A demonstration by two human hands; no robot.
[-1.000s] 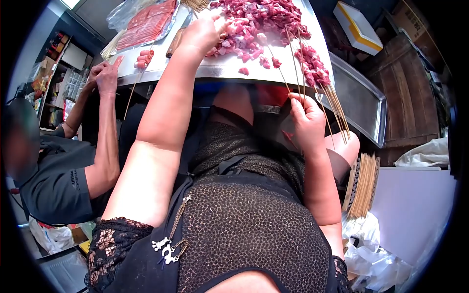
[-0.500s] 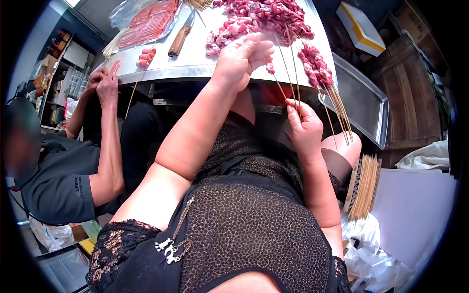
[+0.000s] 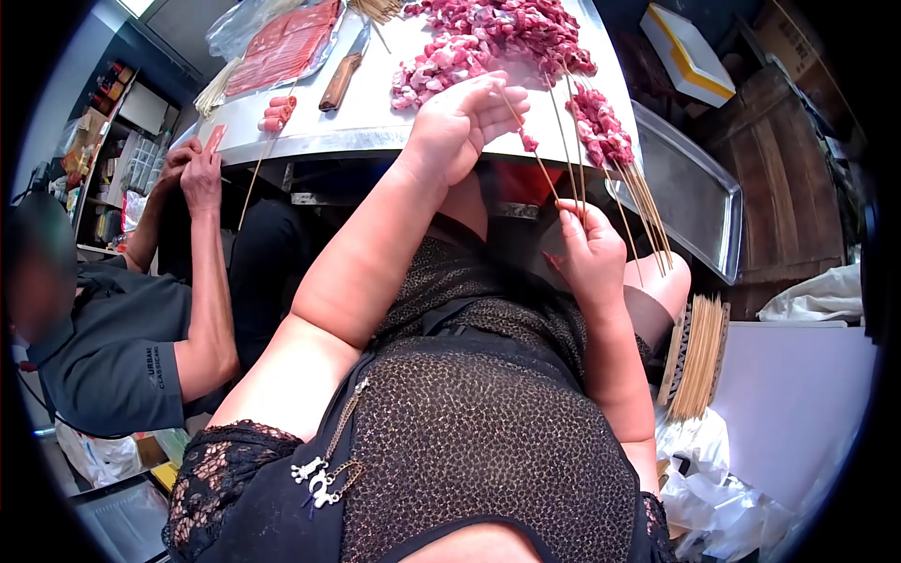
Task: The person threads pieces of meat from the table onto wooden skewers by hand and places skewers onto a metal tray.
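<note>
My right hand [image 3: 596, 246] is closed around the lower ends of several thin bamboo skewers [image 3: 569, 141], which fan upward over the table edge. One of them leans left and carries a small piece of red meat [image 3: 529, 143] near its upper end. My left hand [image 3: 465, 122] is beside that skewer's tip, palm turned toward it, with its fingers loosely stretched and apart. Whether a fingertip touches the tip I cannot tell. Behind my left hand lies a large heap of cut raw meat [image 3: 507, 42]. Loaded meat skewers [image 3: 601, 127] rest at the table's right edge, sticks overhanging.
At left, a co-worker's hands [image 3: 195, 174] hold a flat pink slice. Rolled meat on a skewer [image 3: 278, 113], a wooden-handled knife [image 3: 342, 80] and packed slices [image 3: 286, 47] lie on the white table [image 3: 361, 131]. A metal tray [image 3: 694, 188] and a skewer bundle [image 3: 699, 361] are at right.
The meat piece has shifted slightly down and right, and the skewer's tip now shows above it by my left fingers. My right hand has moved slightly lower.
</note>
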